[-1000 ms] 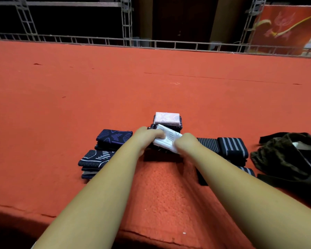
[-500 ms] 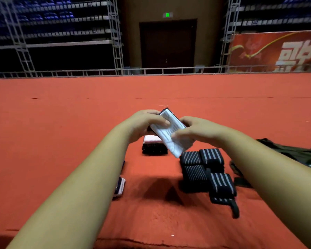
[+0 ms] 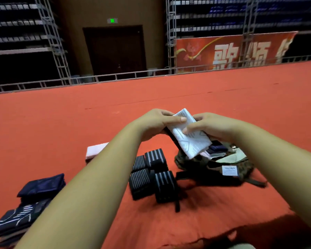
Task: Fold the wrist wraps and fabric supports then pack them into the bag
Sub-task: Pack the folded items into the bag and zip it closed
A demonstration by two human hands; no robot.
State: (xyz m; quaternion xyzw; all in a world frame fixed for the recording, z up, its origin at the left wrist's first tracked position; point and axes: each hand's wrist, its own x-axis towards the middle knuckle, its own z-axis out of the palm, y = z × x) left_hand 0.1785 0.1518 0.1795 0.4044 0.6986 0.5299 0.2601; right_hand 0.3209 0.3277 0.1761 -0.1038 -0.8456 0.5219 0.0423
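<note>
A red carpeted floor (image 3: 151, 105) is spread with gear. A dark olive fabric bag (image 3: 214, 169) is laid open at 3 o'clock of four rolled black white-striped wrist wraps (image 3: 151, 175). Folded navy patterned supports (image 3: 34, 194) are stacked at 8 o'clock. Above the bag, a folded white patterned fabric support (image 3: 190, 141) is pinched between the curled fingers and thumbs of the left hand (image 3: 151, 121) and right hand (image 3: 210, 126).

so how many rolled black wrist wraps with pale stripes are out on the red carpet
4 striped black wrist wraps, clustered left of the dark camouflage fabric bag: back left, back right, front left, front right. Others may be hidden under the arms or inside the bag.
</note>
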